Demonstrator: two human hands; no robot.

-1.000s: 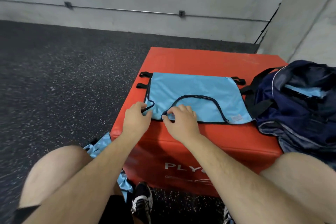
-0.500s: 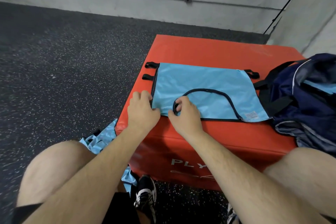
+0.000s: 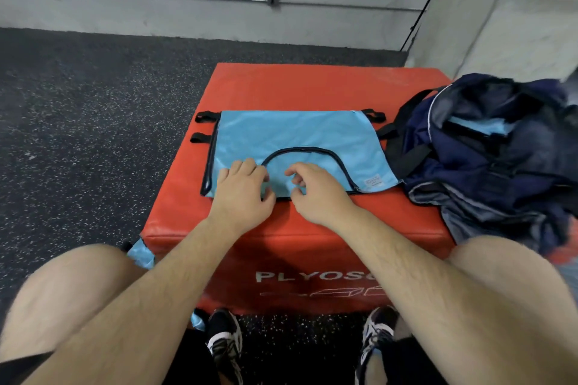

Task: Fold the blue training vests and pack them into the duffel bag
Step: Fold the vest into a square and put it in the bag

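Navy duffel bag (image 3: 488,166) sits open on the right end of the red box (image 3: 312,87), with folded blue fabric (image 3: 497,127) inside. Blue vest (image 3: 297,131) lies flat on the box top, just left of the bag; its white label (image 3: 373,181) is unreadable. Left hand (image 3: 242,194) and right hand (image 3: 316,194) are at the vest's near edge, fingers curled, gripping cloth. Box front reads "PLYOSO", the rest hidden. More blue cloth (image 3: 142,255) lies on the floor, near left.

A: Support?
B: Red plyo box (image 3: 297,87) on a speckled black floor (image 3: 93,119).
A: On top?
B: Blue vest (image 3: 297,131) lies flat near the front edge. Navy duffel bag (image 3: 500,166) sits at the right edge, just beside the vest. More blue fabric (image 3: 140,255) at the box's front-left corner, mostly hidden.
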